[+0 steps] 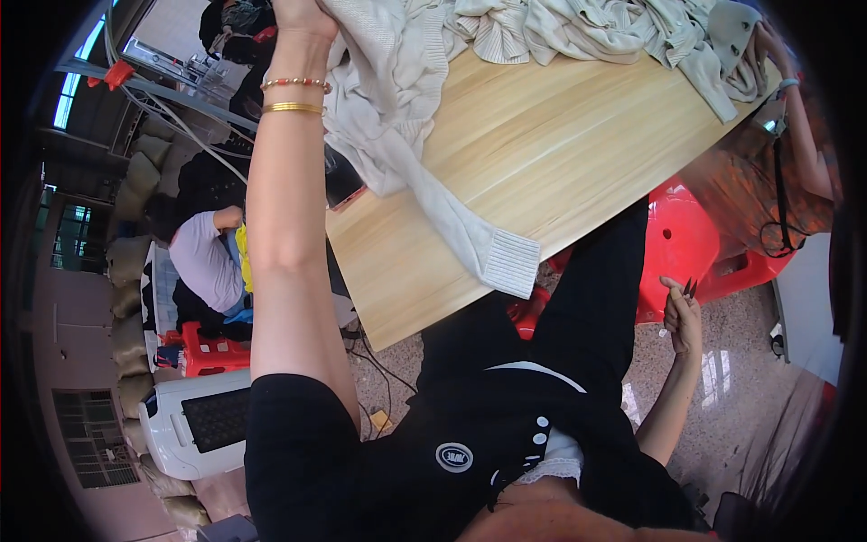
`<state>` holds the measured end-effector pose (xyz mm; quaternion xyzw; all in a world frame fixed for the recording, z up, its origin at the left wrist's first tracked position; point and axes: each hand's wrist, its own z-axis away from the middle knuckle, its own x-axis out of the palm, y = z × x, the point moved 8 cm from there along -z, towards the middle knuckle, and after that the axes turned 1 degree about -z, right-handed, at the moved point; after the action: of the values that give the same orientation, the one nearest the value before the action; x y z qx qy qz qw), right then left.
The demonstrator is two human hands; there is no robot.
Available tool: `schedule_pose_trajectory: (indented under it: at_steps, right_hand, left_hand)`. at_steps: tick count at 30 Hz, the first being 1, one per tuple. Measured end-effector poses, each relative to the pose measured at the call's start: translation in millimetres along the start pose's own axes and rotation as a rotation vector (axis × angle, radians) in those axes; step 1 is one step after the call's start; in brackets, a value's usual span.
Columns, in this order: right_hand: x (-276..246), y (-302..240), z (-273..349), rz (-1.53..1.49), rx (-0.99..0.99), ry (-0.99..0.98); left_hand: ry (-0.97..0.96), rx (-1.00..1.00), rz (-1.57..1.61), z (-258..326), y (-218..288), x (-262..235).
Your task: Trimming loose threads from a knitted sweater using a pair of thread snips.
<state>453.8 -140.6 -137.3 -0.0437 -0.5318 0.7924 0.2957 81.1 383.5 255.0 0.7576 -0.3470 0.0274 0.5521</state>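
Here, each part by label:
Left hand (302,16): raised at the top edge, arm stretched up, two bracelets (294,94) on the wrist; fingers closed on the cream sweater (397,99), though they are partly cut off by the frame.
Cream sweater: hangs from that hand and drapes onto the wooden counter (560,154); one ribbed cuff (510,262) reaches the near edge.
Right hand (684,312): low at the person's side, well apart from the counter; fingers pinching small scissors (688,289).
Clothes pile (614,32): pale garments heaped along the far side of the counter.
Red stool (677,244): beneath the counter, beside the black trousers.
Another person's hand (768,45): at the far right, touching the pile.
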Motion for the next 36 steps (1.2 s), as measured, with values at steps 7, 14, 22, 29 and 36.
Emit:
schedule_pose_trajectory:
  at_steps: [7,14,22,29,36]
  right_hand:
    - [5,7,-9,-0.066,0.028,-0.015]
    - [32,-1,-24,-0.07,0.058,-0.088]
    - [19,4,-18,-0.14,0.019,-0.041]
    - [11,9,-8,-0.122,0.015,-0.036]
    - [-9,11,0,-0.18,-0.004,0.013]
  left_hand:
    - [-0.681,0.011,-0.361,204,-11,166]
    - [-1.37,-0.399,-1.366,318,-174,134]
    - [0.282,0.104,-1.793,117,-89,-32]
    - [0.403,-0.331,-1.057,29,-103,-169]
    - [0.341,-0.012,0.134,31,59,-120]
